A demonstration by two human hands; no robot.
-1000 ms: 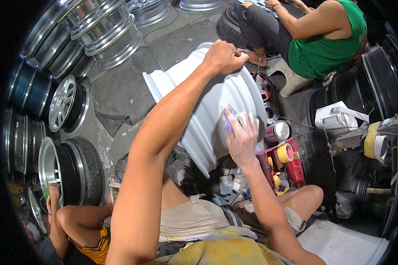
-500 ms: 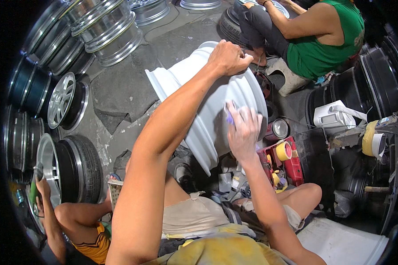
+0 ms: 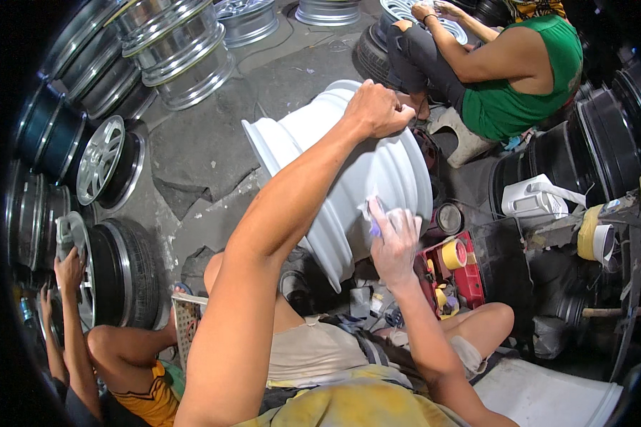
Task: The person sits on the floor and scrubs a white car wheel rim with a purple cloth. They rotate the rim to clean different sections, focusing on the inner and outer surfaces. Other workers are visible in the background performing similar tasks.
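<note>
Grey floor [image 3: 165, 235], scuffed, with pale worn patches. Spread across it, dark sheet [image 3: 206, 153], rumpled at one corner. Beyond sheet, toward left, tall stack of silver rims [image 3: 174, 57]; past that, near top edge, two separate rims [image 3: 327, 11]. Along left side, spoked wheel [image 3: 100, 160], then black tyre [image 3: 139, 274] under silver rim [image 3: 85, 281]. Toward upper right, another tyre [image 3: 370, 53], likewise topped with rim; near it, low pale stool [image 3: 466, 142].

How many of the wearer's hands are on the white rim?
2: the left hand curled at the upper edge of the white rim, the right hand holding a small purple pad against its side.
</note>
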